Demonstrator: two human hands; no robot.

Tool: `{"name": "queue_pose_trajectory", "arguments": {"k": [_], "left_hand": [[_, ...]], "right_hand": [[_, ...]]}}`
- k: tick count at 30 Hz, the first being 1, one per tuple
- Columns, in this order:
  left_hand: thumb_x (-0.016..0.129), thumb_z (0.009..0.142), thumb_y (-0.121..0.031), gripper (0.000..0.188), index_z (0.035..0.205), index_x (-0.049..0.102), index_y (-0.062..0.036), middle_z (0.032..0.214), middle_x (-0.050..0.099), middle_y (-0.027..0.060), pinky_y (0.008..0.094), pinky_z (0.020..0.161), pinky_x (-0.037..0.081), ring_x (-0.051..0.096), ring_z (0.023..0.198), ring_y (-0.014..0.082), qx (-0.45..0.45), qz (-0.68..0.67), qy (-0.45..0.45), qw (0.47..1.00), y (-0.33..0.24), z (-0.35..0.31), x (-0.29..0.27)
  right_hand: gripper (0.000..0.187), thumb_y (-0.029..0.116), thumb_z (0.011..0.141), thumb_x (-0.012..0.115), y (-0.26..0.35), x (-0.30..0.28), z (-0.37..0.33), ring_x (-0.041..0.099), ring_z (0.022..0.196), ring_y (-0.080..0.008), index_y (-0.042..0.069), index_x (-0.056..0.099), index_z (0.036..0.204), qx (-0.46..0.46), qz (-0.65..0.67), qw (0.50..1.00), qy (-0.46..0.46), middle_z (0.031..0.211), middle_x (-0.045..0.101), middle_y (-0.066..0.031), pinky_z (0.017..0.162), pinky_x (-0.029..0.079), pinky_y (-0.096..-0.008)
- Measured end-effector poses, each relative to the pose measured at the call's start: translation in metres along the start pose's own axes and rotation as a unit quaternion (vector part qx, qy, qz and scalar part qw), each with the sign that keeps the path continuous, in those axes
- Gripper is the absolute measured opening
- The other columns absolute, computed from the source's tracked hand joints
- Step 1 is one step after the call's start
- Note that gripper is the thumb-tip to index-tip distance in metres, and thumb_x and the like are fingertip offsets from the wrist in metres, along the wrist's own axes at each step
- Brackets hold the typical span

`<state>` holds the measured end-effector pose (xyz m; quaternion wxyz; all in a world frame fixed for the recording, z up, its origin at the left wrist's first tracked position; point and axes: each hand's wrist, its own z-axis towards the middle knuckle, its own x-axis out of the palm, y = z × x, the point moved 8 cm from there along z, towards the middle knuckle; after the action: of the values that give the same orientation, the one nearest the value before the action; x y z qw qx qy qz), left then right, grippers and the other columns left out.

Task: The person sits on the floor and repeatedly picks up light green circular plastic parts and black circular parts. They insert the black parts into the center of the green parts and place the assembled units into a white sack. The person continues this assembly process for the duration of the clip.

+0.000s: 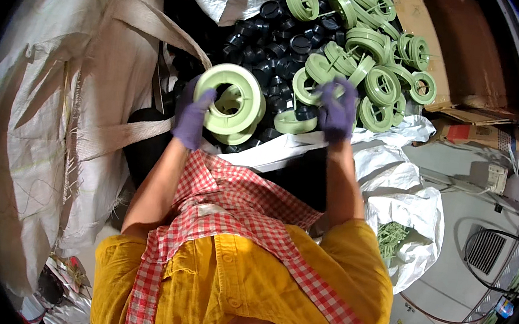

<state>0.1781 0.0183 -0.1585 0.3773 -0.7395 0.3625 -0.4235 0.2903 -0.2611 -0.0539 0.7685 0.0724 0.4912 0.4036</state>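
Observation:
My left hand (190, 118), in a purple glove, grips the left rim of a pale green plastic ring (208, 116). A second green round part shows close behind it; whether the two are joined I cannot tell. My right hand (338, 114), also gloved in purple, is over the near side of a heap of similar green rings (381, 86). Its fingers look curled and are smeared, so any hold on a ring is unclear. Beside it lies another green ring (295, 123). Black round plastic caps (274, 50) are piled between and beyond my hands.
Large white woven sacks (47, 98) with a pale strap (160, 25) stand at the left. A cardboard box (435, 60) is at the far right. Closer, a white bag (419, 221) holds thin green plastic scraps (392, 237). A grey cabinet (447, 286) with cables stands on the right.

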Motion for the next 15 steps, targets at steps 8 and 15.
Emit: {"name": "queue_pose_trajectory", "arguments": {"k": [8, 15], "left_hand": [[0.068, 0.079, -0.018, 0.052, 0.122, 0.049, 0.0024, 0.125, 0.05, 0.0146, 0.0326, 0.098, 0.04, 0.049, 0.116, 0.0232, 0.136, 0.23, 0.014, 0.963, -0.02, -0.031, 0.042], [0.065, 0.083, -0.023, 0.058, 0.129, 0.043, 0.0033, 0.112, 0.055, 0.0116, 0.0271, 0.085, 0.045, 0.054, 0.097, 0.0148, 0.085, 0.113, 0.033, 0.989, -0.053, -0.025, 0.106]], "right_hand": [[0.065, 0.04, 0.064, 0.071, -0.144, 0.059, 0.001, 0.05, 0.115, -0.0332, 0.018, 0.054, 0.123, 0.199, -0.247, 0.893, 0.32, 0.122, 0.055, -0.0138, 0.098, 0.038, -0.0393], [0.06, 0.021, 0.058, 0.076, 0.072, -0.004, -0.003, 0.055, 0.092, -0.0307, 0.019, 0.06, 0.115, -0.191, -0.102, 0.955, 0.201, 0.095, 0.06, -0.006, 0.081, 0.043, -0.0405]]}}
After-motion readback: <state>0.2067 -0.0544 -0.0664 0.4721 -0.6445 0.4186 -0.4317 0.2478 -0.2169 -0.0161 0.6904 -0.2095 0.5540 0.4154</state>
